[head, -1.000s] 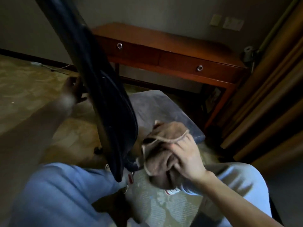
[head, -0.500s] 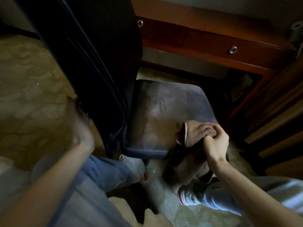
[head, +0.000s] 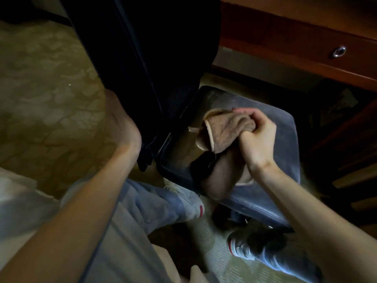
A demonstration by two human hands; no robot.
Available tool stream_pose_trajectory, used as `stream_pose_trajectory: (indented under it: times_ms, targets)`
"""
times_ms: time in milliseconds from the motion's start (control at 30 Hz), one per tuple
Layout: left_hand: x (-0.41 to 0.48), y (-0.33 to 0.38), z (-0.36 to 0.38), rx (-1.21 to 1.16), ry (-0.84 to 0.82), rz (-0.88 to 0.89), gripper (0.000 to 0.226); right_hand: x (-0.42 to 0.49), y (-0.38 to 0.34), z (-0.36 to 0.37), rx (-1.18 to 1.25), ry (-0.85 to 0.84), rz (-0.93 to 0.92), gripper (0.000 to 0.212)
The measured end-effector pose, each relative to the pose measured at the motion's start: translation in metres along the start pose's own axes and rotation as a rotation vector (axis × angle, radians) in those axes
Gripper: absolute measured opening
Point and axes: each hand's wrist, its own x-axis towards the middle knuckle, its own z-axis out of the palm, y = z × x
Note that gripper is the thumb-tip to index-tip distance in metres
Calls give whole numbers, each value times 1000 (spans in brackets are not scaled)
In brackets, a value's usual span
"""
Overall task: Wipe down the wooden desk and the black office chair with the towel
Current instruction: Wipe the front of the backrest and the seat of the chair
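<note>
Over the seat (head: 285,156) of the black chair, the right hand (head: 258,139) is balled into a fist round the brown towel (head: 226,129). The bunched head of the cloth sticks out to the left of the knuckles, pointing at the backrest (head: 146,58), while its loose tail hangs below the wrist and drapes toward the seat's near edge. From where I stand I cannot say whether the bunched part presses on the cushion or hangs just above it.

The left hand (head: 122,123) is set against the outer edge of the backrest, its back turned up. Its fingers are lost behind the dark upholstery, so whether they curl round that edge is beyond telling; I would guess it steadies the chair.

What matters for the next stroke is this: the seat runs lengthwise from the crease under the backrest out toward the wooden desk (head: 285,35), and the towel sits about midway along it. The right hand is the one directly above the cushion; the left is well apart, off to the side over the carpet (head: 47,88). The desk, with its round drawer pull (head: 339,51), lies beyond the seat, out of easy reach for either hand.
</note>
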Motion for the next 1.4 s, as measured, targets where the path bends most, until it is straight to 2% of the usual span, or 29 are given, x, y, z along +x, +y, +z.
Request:
stream_pose_trajectory:
  times_ms: [167, 233, 267, 300, 367, 400, 467, 533, 633, 733, 800, 933, 1033, 1167, 1300, 1400]
  targets:
    - [10, 8, 3, 3, -53, -49, 56, 42, -29, 25, 1, 86, -257, 35]
    - [12, 10, 4, 19, -88, -51, 54, 48, -29, 40, -88, -29, -362, 36]
    - [15, 10, 4, 19, -84, -48, 48, 50, -25, 49, -179, -189, -393, 41]
    - [18, 9, 5, 29, -66, -52, 40, 51, -19, 58, -286, -417, -371, 49]
    - [21, 3, 5, 74, -20, -28, 30, 51, 0, 75, -572, -892, -203, 71]
    - [25, 0, 6, 106, -12, -12, 30, 50, 14, 82, -736, -1045, -131, 85]
    - [36, -6, 6, 111, -33, -15, 42, 46, 43, 91, -971, -1181, -44, 105]
    - [50, -14, 8, 107, -84, -48, 61, 40, 69, 101, -942, -1193, 28, 113]
    - [69, -24, 16, 71, -132, -112, 64, 29, 99, 125, -925, -1072, 92, 113]
    - [80, -34, 27, 61, -131, -123, 55, 20, 121, 153, -1054, -961, -74, 104]
    - [83, -40, 32, 111, -129, -88, 42, 17, 129, 168, -1079, -907, -193, 96]
    - [96, -61, 35, 256, -161, -36, 39, 23, 132, 188, -1037, -771, -272, 77]
    - [109, -75, 29, 373, -174, -85, 44, 29, 126, 189, -1010, -845, -293, 69]
    - [132, -89, 17, 438, -306, -61, 43, 20, 126, 148, -949, -856, -287, 61]
    - [130, -85, 25, 422, -214, -94, 43, 8, 115, 112, -949, -979, -215, 55]
    - [121, -83, 26, 395, -158, -112, 35, 21, 93, 95, -928, -1080, -103, 39]
